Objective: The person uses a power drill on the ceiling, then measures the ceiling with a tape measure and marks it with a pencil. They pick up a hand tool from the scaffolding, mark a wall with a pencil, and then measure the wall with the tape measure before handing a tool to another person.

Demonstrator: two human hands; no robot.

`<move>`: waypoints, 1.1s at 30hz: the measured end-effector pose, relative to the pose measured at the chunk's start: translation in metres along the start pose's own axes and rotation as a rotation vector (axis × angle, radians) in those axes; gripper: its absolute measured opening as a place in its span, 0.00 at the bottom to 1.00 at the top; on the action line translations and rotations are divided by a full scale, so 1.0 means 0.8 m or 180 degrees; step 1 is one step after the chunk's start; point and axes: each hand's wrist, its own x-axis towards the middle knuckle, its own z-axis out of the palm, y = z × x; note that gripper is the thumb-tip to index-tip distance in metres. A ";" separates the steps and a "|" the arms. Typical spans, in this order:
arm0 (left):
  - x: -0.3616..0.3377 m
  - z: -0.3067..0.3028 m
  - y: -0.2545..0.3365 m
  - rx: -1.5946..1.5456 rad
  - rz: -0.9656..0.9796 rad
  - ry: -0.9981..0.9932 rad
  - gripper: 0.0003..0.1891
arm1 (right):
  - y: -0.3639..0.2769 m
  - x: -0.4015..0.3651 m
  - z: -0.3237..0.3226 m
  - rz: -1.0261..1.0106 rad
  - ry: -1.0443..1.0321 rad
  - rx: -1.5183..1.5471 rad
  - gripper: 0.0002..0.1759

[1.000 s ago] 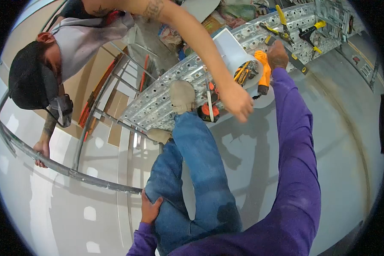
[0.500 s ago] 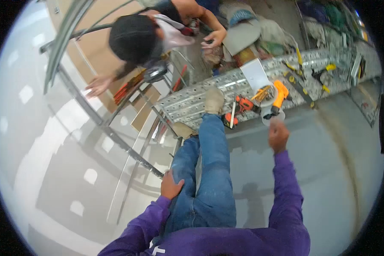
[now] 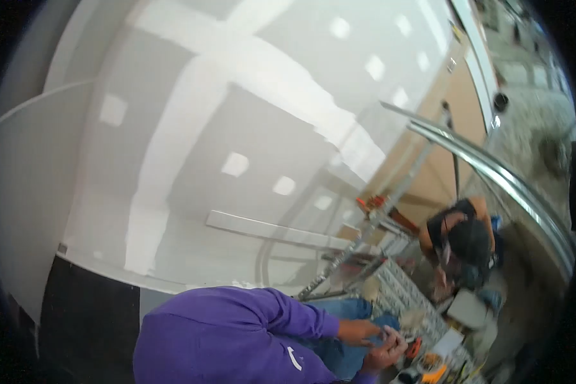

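My left hand and my right hand are close together over my jeans, at the bottom of the head view. Their fingers are closed and meet; whatever is between them is too small and blurred to name. Just beyond my hands, on the perforated metal platform, lie an orange-red power tool and a yellow-orange tool. A white sheet or board is beside them.
Another person in a dark cap bends at the platform's far side. Long metal channels cross at the right, near scaffold bars. A patched drywall wall fills the left and middle.
The view has swung left toward the wall. My right hand has left the area by the tools, my left hand has left my thigh, and the two have come together.
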 end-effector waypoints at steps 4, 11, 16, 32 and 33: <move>-0.039 -0.088 0.058 0.0117 -0.0452 -0.0409 0.15 | -0.055 -0.004 0.023 0.0130 -0.0251 -0.0853 0.20; -0.139 -0.151 0.022 0.0255 -0.0399 0.0383 0.13 | -0.129 -0.014 0.087 -0.0158 -0.1780 -0.1582 0.16; -0.169 -0.159 0.041 0.0135 -0.0630 0.0481 0.13 | -0.116 -0.031 0.122 -0.0305 -0.2799 -0.1544 0.15; -0.221 -0.130 -0.123 0.0305 -0.1328 0.0201 0.24 | -0.158 -0.057 0.054 -0.1308 -0.1013 -0.2121 0.10; -0.233 -0.139 -0.125 0.0277 -0.1716 0.0255 0.23 | -0.168 -0.056 0.049 -0.1128 -0.0894 -0.1889 0.10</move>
